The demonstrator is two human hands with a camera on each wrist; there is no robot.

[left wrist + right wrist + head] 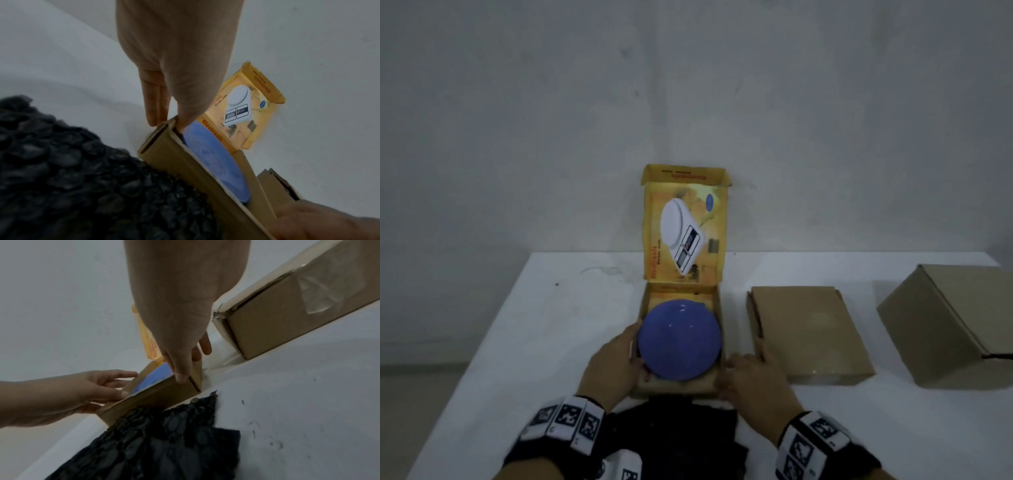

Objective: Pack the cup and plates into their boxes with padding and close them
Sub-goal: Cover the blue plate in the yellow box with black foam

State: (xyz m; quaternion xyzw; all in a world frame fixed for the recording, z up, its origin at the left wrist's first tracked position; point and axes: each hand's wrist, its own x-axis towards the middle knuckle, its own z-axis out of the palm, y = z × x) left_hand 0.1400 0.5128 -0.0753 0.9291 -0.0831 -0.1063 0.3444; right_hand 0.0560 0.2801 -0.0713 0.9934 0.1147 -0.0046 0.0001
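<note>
A blue plate [679,339] lies upside down inside the open yellow box [674,387], whose printed lid [685,233] stands up against the wall. My left hand [633,346] pinches the box's left wall, thumb inside by the plate's rim [216,162] and fingers [154,113] outside. My right hand [743,370] grips the near right corner, thumb [180,378] on the front wall's top edge and fingers down the right side. Black bubble wrap [681,431] lies bunched on the table against the box's front wall [156,395]. No cup is in view.
A flat brown cardboard box [811,329] lies shut just right of the yellow one, close to my right hand. A taller brown box [955,322] stands at the far right. The white table [517,342] meets a plain wall behind.
</note>
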